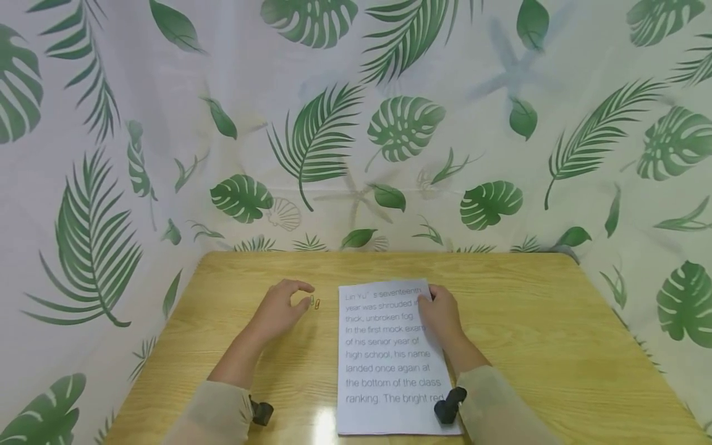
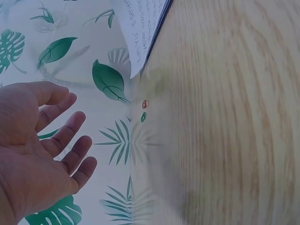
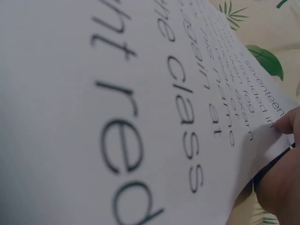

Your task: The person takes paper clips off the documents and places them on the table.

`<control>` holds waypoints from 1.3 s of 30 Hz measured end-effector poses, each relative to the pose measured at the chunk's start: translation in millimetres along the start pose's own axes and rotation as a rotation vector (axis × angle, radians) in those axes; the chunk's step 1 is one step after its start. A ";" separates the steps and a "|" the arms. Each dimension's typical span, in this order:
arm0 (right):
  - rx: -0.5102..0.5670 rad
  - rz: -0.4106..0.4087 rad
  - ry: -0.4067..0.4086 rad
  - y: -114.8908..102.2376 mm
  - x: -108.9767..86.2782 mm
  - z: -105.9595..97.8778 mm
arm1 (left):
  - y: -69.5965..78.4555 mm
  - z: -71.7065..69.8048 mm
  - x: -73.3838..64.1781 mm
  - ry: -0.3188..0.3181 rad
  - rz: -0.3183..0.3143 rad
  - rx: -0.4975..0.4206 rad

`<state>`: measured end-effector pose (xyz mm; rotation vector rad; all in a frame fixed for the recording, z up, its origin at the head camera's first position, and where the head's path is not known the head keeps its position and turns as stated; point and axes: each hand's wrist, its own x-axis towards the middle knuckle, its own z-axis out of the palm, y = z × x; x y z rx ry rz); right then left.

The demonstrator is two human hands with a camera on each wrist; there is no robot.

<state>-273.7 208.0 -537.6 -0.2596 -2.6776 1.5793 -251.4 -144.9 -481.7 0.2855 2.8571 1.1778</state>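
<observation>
White printed paper (image 1: 389, 358) with large black text lies lengthwise before me, showing some thickness at its lower edge. My right hand (image 1: 444, 315) grips its upper right edge, thumb on the printed face and fingers beneath. In the right wrist view, the page slopes up toward that thumb (image 3: 286, 123), and a dark edge shows under it. Two small paper clips, a green one (image 2: 143, 117) and a reddish one (image 2: 145, 104), lie left of the paper's top. My left hand (image 1: 280, 306) hovers beside them, fingers loosely bent and holding nothing.
A wood-grain table (image 1: 528, 334) extends to both sides. Behind and beside it hangs a white curtain (image 1: 334, 235) with green leaf prints. Dark wrist-camera mounts (image 1: 261, 411) sit at both sleeves, the right one overlapping the paper in the head view.
</observation>
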 end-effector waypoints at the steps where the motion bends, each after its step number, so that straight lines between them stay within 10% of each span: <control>1: -0.011 0.007 0.004 -0.9 0.3 -0.1 | 0.6 0.2 -0.4 0.003 0.004 -0.002; 17: -0.239 0.135 0.012 1.5 16.3 5.0 | 9.1 5.2 -7.0 -0.020 0.005 -0.012; 39: -0.412 0.031 -0.026 -0.1 12.0 3.0 | 8.6 10.0 -7.4 -0.019 0.021 0.002</control>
